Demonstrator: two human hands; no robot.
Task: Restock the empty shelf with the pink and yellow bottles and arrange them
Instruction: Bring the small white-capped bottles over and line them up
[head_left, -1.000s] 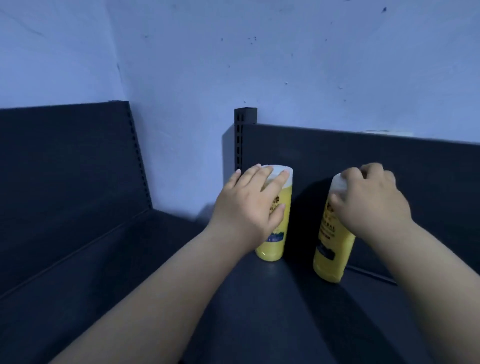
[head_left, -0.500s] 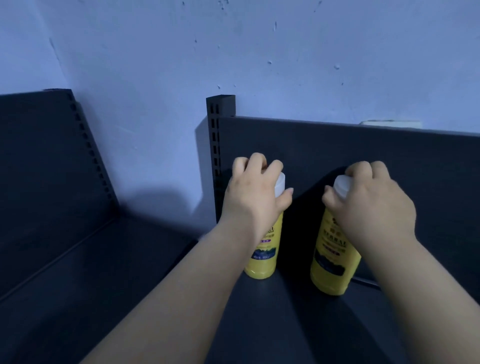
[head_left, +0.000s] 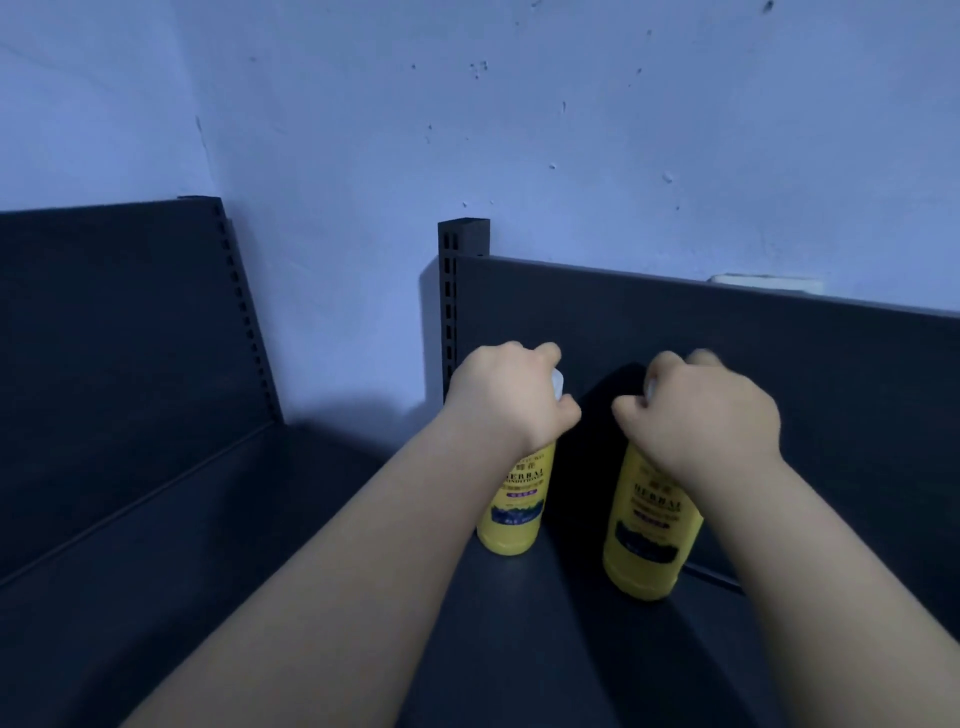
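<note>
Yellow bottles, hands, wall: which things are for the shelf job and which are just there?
For the job: left yellow bottle, held by the left hand; right yellow bottle, held by the right hand; dark shelf.
Just there: blue wall; slotted post.

"HERBAL" on left yellow btl (head_left: 511, 506) label & right yellow btl (head_left: 649, 522) label; smaller print illegible.

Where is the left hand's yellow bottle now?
Head view, centre: left yellow bottle stands on the shelf by the slotted post, left of the other yellow bottle, left hand gripping its cap.
</note>
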